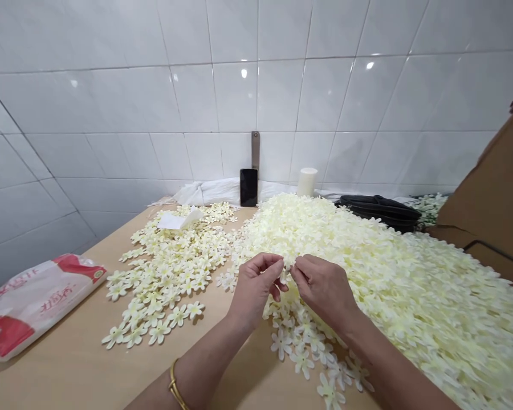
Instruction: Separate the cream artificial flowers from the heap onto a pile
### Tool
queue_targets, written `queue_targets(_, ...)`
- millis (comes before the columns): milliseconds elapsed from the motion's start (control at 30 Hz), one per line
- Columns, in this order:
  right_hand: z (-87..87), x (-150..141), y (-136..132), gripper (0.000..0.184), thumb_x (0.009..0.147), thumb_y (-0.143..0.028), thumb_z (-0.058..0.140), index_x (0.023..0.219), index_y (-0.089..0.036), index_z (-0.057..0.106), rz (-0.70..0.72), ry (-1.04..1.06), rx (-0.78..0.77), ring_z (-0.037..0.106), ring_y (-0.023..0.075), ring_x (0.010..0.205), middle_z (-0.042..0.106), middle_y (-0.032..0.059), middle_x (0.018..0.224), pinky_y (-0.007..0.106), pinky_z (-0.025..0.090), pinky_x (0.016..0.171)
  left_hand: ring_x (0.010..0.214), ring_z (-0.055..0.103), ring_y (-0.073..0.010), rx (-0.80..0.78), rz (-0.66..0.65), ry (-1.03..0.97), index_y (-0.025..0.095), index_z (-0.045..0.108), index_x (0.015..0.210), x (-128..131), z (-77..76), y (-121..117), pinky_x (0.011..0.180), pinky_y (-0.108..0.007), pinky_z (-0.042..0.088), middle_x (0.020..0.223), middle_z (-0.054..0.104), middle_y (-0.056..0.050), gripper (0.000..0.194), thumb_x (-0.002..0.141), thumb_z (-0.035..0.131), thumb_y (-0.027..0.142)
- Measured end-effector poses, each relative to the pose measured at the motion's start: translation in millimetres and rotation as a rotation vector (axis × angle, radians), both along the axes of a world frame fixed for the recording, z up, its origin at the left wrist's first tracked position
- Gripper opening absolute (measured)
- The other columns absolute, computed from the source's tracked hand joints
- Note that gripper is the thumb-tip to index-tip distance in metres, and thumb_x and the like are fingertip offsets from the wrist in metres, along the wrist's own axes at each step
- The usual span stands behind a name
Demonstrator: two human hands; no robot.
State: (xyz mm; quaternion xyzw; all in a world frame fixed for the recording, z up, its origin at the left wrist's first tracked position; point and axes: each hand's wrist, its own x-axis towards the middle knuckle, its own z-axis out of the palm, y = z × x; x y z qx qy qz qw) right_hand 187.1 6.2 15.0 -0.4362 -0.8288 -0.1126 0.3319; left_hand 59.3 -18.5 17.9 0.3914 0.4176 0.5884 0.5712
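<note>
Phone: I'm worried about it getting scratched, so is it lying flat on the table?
No, the phone stands upright near the tiled wall.

No word, brand or number can be made out for certain; the only printing that shows is on the white-and-red plastic packet (43,312) at the left edge of the table (81,364). On its white part stand two groups of red characters, one (17,282) towards the far edge and a slanting, script-like one (57,299) nearer the middle, both too blurred to read, and a small round green emblem (98,274) sits on the red corner band, its detail equally unclear.
</note>
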Motion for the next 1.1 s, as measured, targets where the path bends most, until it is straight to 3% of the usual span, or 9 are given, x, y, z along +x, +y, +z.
queue_targets(267,4.5,2,-2,0.027,0.081,-0.022,0.041,0.054,-0.019,0.040,-0.012,0.029,-0.150,0.037,0.0095,0.043,0.044,-0.0011,0.049,0.023,0.022,0.046,0.039,0.046,-0.0046,0.041,0.093,0.066,0.015,0.048,0.059,-2,-2.9,3,0.036,-0.016,0.030,0.054,0.045,0.007,0.018,0.060,0.064,0.024)
queue_targets(367,8.0,7,-1,0.026,0.081,-0.024,0.043,0.056,-0.019,0.041,-0.145,0.063,-0.093,0.037,0.0100,0.043,0.045,0.0002,0.051,0.023,0.023,0.044,0.038,0.044,-0.0040,0.025,0.127,0.086,0.015,0.048,0.059,-4,-3.4,5,0.036,-0.016,0.029,0.053,0.044,0.007,0.019,0.060,0.064,0.024)
queue_targets(500,9.4,12,1,0.010,0.076,-0.011,0.043,0.079,-0.016,0.051,-0.346,0.039,0.007,0.042,0.0122,0.047,0.054,0.0067,0.073,0.024,0.026,0.043,0.040,0.046,-0.0055,-0.011,0.096,0.056,0.014,0.053,0.063,-5,-4.5,6,0.038,-0.018,0.032,0.054,0.046,0.006,0.016,0.058,0.065,0.023)
queue_targets(567,9.7,12,1,0.015,0.077,-0.010,0.041,0.087,-0.015,0.051,-0.322,0.067,0.047,0.046,0.0139,0.052,0.054,0.0087,0.080,0.024,0.030,0.044,0.044,0.050,-0.0070,-0.048,0.061,0.011,0.014,0.056,0.068,-4,-4.9,6,0.042,-0.020,0.037,0.058,0.050,0.004,0.014,0.058,0.063,0.020)
queue_targets(667,10.9,9,-2,0.014,0.082,-0.016,0.040,0.087,-0.016,0.053,-0.109,0.205,0.050,0.053,0.0163,0.064,0.055,0.0087,0.083,0.025,0.038,0.053,0.048,0.054,-0.0079,-0.073,0.044,-0.003,0.014,0.058,0.075,-3,-5.1,6,0.047,-0.021,0.040,0.062,0.051,0.003,0.018,0.058,0.061,0.016)
queue_targets(800,10.6,1,-9,0.015,0.083,-0.023,0.043,0.086,-0.017,0.056,0.163,0.357,-0.170,0.053,0.0155,0.070,0.056,0.0072,0.083,0.026,0.041,0.060,0.047,0.048,-0.0057,-0.018,0.074,0.036,0.015,0.056,0.080,-4,-4.6,5,0.049,-0.019,0.039,0.057,0.050,0.005,0.021,0.059,0.060,0.014)
queue_targets(900,8.8,-4,-11,0.023,0.077,-0.034,0.052,0.091,-0.017,0.058,0.169,0.475,-0.416,0.051,0.0158,0.067,0.058,0.0067,0.082,0.028,0.040,0.058,0.049,0.046,-0.0056,0.046,0.088,0.022,0.015,0.056,0.081,-4,-3.1,4,0.050,-0.019,0.039,0.059,0.052,0.005,0.024,0.058,0.060,0.012)
queue_targets(1000,7.7,-7,-10,0.027,0.073,-0.042,0.055,0.082,-0.017,0.059,0.260,0.689,-0.772,0.050,0.0143,0.062,0.057,0.0027,0.070,0.026,0.038,0.055,0.052,0.048,-0.0071,0.109,0.077,0.031,0.016,0.055,0.084,-1,-0.9,1,0.054,-0.022,0.043,0.062,0.054,0.003,0.026,0.059,0.059,0.013)
queue_targets(1100,5.7,-9,-8,0.024,0.072,-0.040,0.056,0.068,-0.017,0.056,0.378,0.902,-0.914,0.047,0.0121,0.061,0.052,-0.0008,0.063,0.025,0.038,0.058,0.054,0.050,-0.0084,0.153,0.074,0.088,0.016,0.054,0.083,4,1.0,-4,0.055,-0.023,0.045,0.064,0.054,0.002,0.021,0.063,0.058,0.016)
